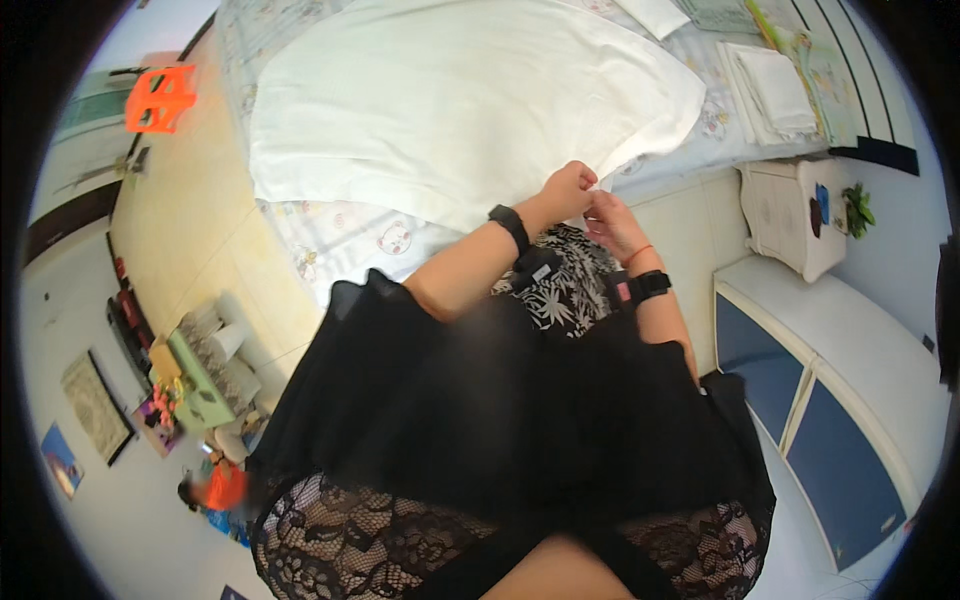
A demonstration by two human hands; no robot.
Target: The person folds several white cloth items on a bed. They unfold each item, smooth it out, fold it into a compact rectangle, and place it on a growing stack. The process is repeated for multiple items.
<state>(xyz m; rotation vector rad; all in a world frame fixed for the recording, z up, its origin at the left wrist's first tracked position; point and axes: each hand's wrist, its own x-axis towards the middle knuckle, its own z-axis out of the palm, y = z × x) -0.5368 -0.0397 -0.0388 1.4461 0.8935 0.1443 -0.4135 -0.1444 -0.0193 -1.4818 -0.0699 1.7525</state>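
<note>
A large white cloth (440, 100) lies spread over the bed, its near edge running toward me. At its near right corner, my left hand (570, 190) is closed with the fingertips pinching the edge. Just to the right and slightly nearer, my right hand (615, 225) also has its fingers closed on the same edge. The two hands almost touch. What lies between the fingertips is too small to see fully. Below them is a black-and-white leaf-patterned garment (575, 285) on my own body.
Under the cloth, the bed (370, 235) has a pale cartoon-print sheet. Folded white cloths (775, 95) lie at the right. A white nightstand (785, 215) and a blue-fronted cabinet (850, 480) stand on the right. An orange stool (160, 98) is far left; a person in orange (222, 487) is at lower left.
</note>
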